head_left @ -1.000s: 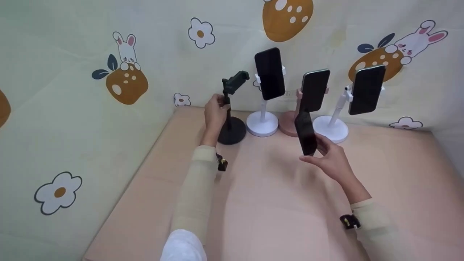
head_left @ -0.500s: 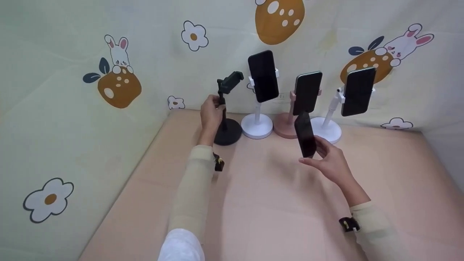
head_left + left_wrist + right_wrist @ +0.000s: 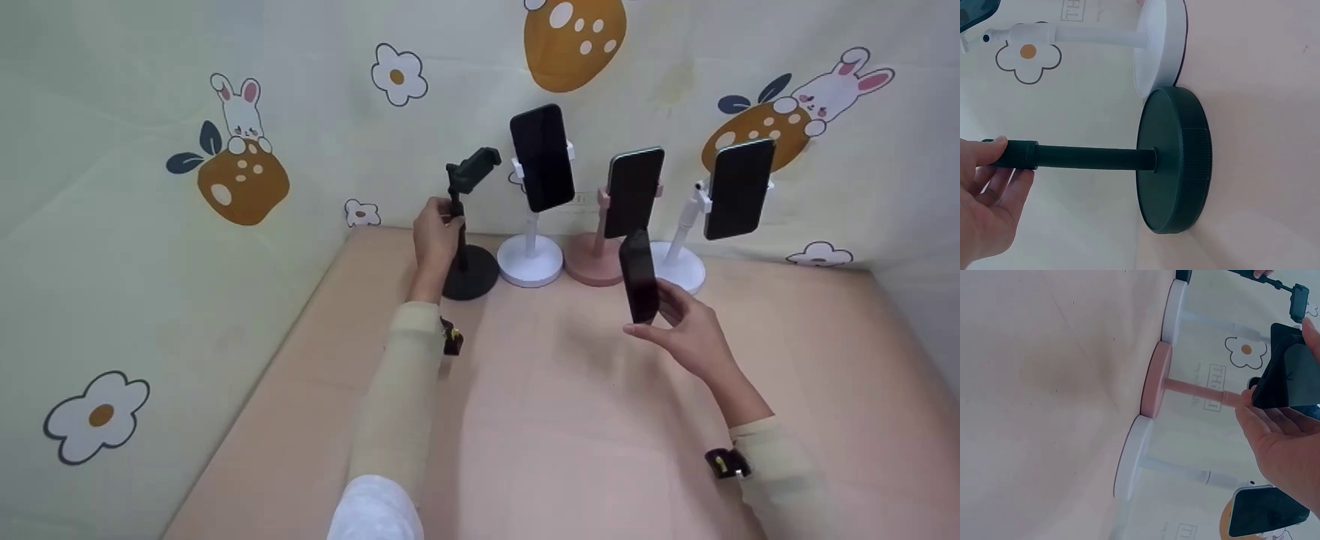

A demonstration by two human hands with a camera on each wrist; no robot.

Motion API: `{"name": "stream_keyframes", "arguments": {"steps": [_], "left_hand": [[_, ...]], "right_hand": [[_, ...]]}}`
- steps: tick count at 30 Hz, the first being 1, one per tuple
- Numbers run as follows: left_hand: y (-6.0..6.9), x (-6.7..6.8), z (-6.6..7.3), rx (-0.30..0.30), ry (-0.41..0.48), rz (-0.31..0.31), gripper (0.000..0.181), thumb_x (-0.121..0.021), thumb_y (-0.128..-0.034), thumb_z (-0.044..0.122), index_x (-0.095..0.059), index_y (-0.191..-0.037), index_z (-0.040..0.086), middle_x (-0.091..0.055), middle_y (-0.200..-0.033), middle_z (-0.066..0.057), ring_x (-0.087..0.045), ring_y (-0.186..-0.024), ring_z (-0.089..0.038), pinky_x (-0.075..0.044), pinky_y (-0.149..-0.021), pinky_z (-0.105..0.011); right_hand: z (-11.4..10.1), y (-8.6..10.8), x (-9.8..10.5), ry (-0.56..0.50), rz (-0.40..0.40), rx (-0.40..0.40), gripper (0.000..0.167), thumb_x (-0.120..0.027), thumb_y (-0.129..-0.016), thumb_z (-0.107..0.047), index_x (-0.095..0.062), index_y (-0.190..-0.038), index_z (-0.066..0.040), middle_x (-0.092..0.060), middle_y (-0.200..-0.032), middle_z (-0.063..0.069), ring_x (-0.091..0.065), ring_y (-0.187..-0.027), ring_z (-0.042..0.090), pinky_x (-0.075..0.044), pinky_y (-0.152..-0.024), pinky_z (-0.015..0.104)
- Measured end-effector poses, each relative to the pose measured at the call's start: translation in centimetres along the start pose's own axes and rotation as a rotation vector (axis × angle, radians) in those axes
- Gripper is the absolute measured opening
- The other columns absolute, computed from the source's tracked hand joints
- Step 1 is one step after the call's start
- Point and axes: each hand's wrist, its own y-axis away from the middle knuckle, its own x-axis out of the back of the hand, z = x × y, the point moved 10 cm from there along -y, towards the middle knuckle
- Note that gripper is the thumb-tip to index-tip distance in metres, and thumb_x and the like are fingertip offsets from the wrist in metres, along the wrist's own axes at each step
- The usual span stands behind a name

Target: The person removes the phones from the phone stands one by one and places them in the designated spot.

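Observation:
My left hand (image 3: 436, 244) grips the upper post of a black phone stand (image 3: 471, 276) at the left of the row. In the left wrist view, thumb and fingers close round the ribbed collar of its post (image 3: 1092, 157). The stand's clamp (image 3: 474, 171) is tilted and holds no phone. A dark smartphone (image 3: 640, 279) is held upright at a slant in my right hand (image 3: 694, 341), with the thumb at its lower edge. In the right wrist view that smartphone (image 3: 1297, 377) lies between the thumb and the other fingers.
Beside the black stand are a white stand (image 3: 530, 264), a pink stand (image 3: 595, 262) and another white stand (image 3: 688, 271), each with a phone clamped in it. They stand on a pink-covered table (image 3: 555, 450) against a patterned cloth wall (image 3: 315, 120).
My right hand has shifted the smartphone slightly to the right relative to the stands. The left hand stays on the black stand's post. The head view has turned a little to the right.

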Motion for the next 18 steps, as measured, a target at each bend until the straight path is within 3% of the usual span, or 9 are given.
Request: {"name": "stream_keyframes", "arguments": {"steps": [14,18], "left_hand": [[1.1,0.0,-0.8,0.034,-0.012,-0.112,0.044,-0.062,-0.0977,0.014,-0.052,-0.14,0.011,-0.061,-0.138,-0.011,-0.064,-0.121,-0.025,-0.055,-0.098,-0.038],[1.6,0.0,-1.1,0.034,-0.01,-0.134,0.047,-0.062,-0.0981,0.015,-0.05,-0.143,0.011,-0.058,-0.142,-0.012,-0.063,-0.123,-0.025,-0.054,-0.1,-0.037]], "right_hand": [[0.3,0.1,2.9,0.03,0.034,-0.01,0.094,-0.083,-0.082,-0.026,-0.029,-0.153,0.004,-0.044,-0.151,0.028,-0.043,-0.142,0.038,-0.039,-0.111,0.029],[0.7,0.3,2.9,0.045,0.036,-0.032,0.097,-0.083,-0.082,-0.031,-0.027,-0.154,0.003,-0.043,-0.152,0.027,-0.042,-0.142,0.038,-0.039,-0.111,0.032]]}}
